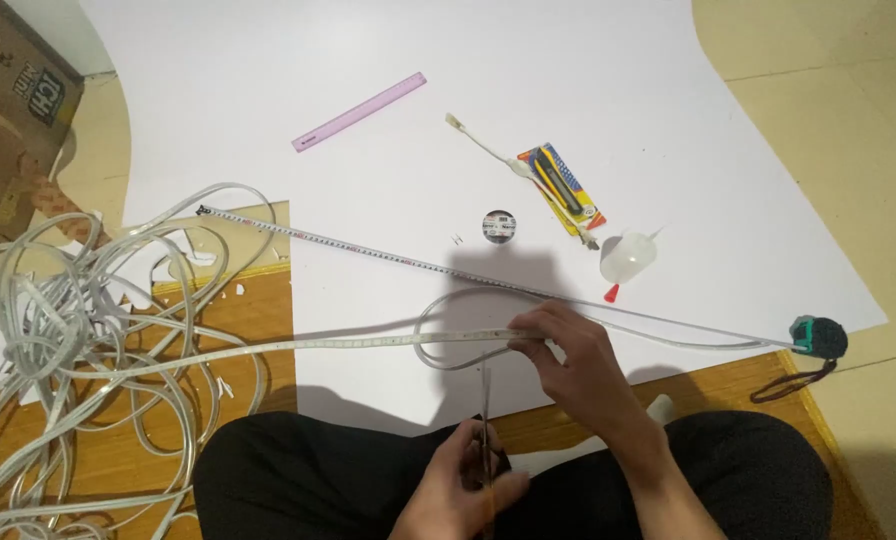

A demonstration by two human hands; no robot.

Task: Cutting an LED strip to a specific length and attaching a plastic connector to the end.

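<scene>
Two hands work over one large white sheet (388, 60) spread on the floor, and everything else is placed here against that sheet.

The right hand (563, 345) sits above the sheet's near edge, its fingers (528, 335) pinched shut on one clear flat strip (368, 341). The strip loops once on the sheet just left of that hand, then runs off the sheet's left side into one big tangled heap of the same strip (78, 330) on the wooden floor. The left hand (463, 490) is off the near edge, over the person's dark-clothed lap, its fingers closed around one pair of scissors (485, 410). The blades point up toward the strip beside the right hand.

On the sheet lie:
- one pink ruler (359, 111) toward the far side
- one tape measure (818, 337), its case at the right near corner and its blade drawn diagonally across to the left edge
- one small roll of tape (499, 226) near the middle
- one utility knife in a yellow blister pack (563, 188), right of the roll
- one clear squeeze bottle (626, 258) with a red tip, lying on its side; I cannot tell its contents
- one small white tool (483, 145), left of the pack

One cardboard box (13, 110) stands beyond the sheet's far left corner; its inside is out of view.
</scene>
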